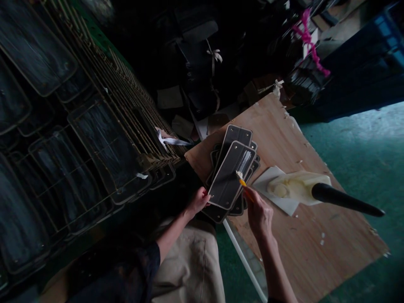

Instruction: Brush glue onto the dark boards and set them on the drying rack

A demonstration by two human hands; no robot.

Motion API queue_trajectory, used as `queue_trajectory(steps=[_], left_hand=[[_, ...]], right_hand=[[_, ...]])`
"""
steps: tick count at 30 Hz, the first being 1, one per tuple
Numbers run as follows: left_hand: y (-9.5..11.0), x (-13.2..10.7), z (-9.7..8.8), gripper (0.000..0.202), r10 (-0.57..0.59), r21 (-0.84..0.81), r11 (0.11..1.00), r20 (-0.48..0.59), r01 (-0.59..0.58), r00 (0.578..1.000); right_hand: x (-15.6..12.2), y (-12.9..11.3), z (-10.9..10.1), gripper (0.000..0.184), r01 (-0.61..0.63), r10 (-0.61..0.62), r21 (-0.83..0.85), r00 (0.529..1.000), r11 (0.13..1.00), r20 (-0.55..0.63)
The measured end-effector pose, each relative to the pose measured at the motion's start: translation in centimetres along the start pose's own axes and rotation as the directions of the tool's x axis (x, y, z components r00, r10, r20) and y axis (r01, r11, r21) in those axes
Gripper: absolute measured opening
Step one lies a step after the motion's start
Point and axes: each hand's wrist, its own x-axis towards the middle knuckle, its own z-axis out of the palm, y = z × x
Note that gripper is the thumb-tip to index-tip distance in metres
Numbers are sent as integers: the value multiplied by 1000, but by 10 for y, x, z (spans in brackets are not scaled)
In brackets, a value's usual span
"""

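Note:
My left hand [199,200] pinches the lower left corner of a dark rectangular panel [225,185] with pale edging and metal studs near its corners. My right hand [260,213] is closed around the yellow handle of a brush [241,180]. Its whitish bristles touch the panel's face, just below a streak of white paste. Beneath the held panel lies a fanned stack of similar panels [235,134]. Right of my right hand, a translucent container [303,185] with pale contents and a long black handle rests on a white sheet [265,176].
The wooden board [315,235] forms the work surface. On the left stands a wire rack [126,92] with many paste-streaked panels [101,139]. Tied dark bundles [202,63] are heaped behind. A blue crate [356,80] stands at the upper right, on the green floor [356,147].

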Motion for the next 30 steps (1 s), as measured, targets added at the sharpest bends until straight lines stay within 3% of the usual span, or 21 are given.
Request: queue_trajectory(steps=[5, 8, 11, 14, 18, 22, 26, 30], left_hand=[[2, -3, 1, 24, 16, -14, 1000, -11, -17, 1000], [-1, -2, 0, 23, 30, -11, 999, -6, -30, 1000], [-2, 0, 0, 22, 58, 23, 998, 1, -58, 998], [0, 2, 0, 16, 79, 88, 993, -1, -78, 997], [2, 3, 0, 12, 74, 149, 986, 21, -76, 997], [-1, 5, -1, 13, 91, 135, 986, 19, -93, 996], [-5, 7, -2, 17, 68, 76, 995, 12, -69, 998], [-3, 4, -3, 19, 62, 16, 998, 25, -62, 998]], right_hand=[[-76, -24, 6, 28, -10, -14, 108, 977, 994, 214], [-87, -29, 8, 27, -11, -49, 202, 956, 979, 289], [-63, -19, 5, 25, -37, -46, 263, 952, 964, 302], [-16, -3, -1, 25, -48, -23, 276, 969, 960, 247], [51, 12, -12, 26, -4, -5, 236, 999, 972, 40], [95, 13, -15, 26, 58, -42, 99, 987, 993, -156], [101, 9, -4, 27, 83, -79, 22, 986, 996, -147], [56, -5, 8, 26, 117, -116, 29, 993, 993, -16]])
